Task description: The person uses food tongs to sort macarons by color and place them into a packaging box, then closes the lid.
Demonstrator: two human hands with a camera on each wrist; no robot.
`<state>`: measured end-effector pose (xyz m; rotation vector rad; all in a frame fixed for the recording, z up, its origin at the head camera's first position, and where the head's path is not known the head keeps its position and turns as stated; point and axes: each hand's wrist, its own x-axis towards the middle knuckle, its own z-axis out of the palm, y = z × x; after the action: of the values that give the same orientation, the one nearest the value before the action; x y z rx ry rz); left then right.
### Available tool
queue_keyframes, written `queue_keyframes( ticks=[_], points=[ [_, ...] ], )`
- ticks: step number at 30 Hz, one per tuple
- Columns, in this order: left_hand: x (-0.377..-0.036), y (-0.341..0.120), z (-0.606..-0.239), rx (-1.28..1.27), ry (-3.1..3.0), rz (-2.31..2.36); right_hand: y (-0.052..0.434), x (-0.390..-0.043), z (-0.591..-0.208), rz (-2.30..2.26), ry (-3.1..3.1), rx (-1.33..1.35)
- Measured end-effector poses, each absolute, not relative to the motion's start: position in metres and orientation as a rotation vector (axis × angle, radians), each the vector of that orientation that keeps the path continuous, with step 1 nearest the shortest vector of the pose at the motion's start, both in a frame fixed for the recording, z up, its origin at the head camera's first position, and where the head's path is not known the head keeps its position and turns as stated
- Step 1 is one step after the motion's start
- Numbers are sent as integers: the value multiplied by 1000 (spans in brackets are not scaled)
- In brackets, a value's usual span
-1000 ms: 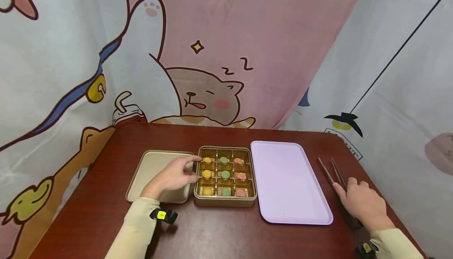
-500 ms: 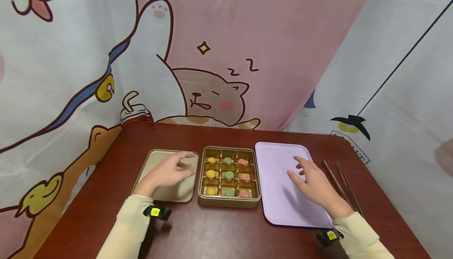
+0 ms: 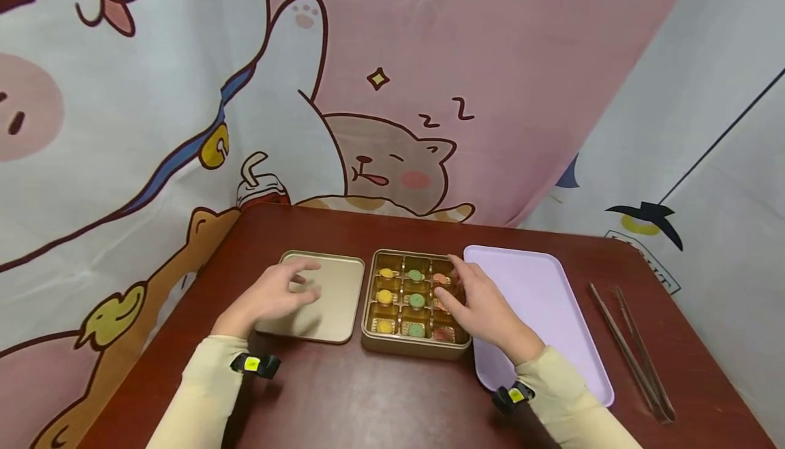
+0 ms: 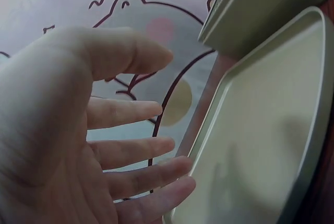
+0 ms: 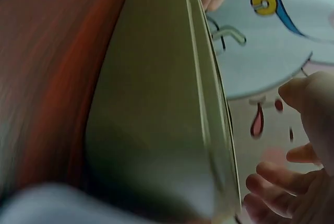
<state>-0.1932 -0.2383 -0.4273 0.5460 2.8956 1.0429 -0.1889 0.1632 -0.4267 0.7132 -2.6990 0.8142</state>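
Observation:
A gold tin (image 3: 417,347) with a divided gold insert stands mid-table, holding small yellow candies (image 3: 384,297), green ones (image 3: 416,300) and pink ones (image 3: 440,279). My right hand (image 3: 487,313) hovers over the tin's right side, thumb and fingers spread, hiding part of the pink column. The right wrist view shows that hand holding nothing beside the tin's side wall (image 5: 151,93). Left of the tin lies its flat lid (image 3: 334,299). Above the lid's left part is my left hand (image 3: 270,296), fingers loosely extended with nothing in them.
A lilac tray (image 3: 552,306) lies just right of the tin, partly under the right forearm. Metal tongs (image 3: 638,360) rest farther right near the table's edge. A cartoon-printed curtain (image 3: 490,60) hangs behind the brown table (image 3: 343,401).
My right hand has left the tongs and crossed the tray leftward to the tin. My left hand has drawn back from the tin's left rim to over the lid. The head view has turned left.

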Motion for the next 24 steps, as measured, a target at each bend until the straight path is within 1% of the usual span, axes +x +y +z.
queue_keyframes(
  ticks=[5,12,21,24],
  points=[
    [-192,-250,-428,473,2946,1019,137,-186,-426,873,-2744,743],
    [-200,-270,-436,400,3046,965,105,-183,-422,958,-2786,765],
    [-207,-289,-463,276,3095,758,87,-183,-420,1018,-2770,815],
    [-207,-292,-470,282,3127,728,84,-184,-421,1040,-2761,846]
  ],
)
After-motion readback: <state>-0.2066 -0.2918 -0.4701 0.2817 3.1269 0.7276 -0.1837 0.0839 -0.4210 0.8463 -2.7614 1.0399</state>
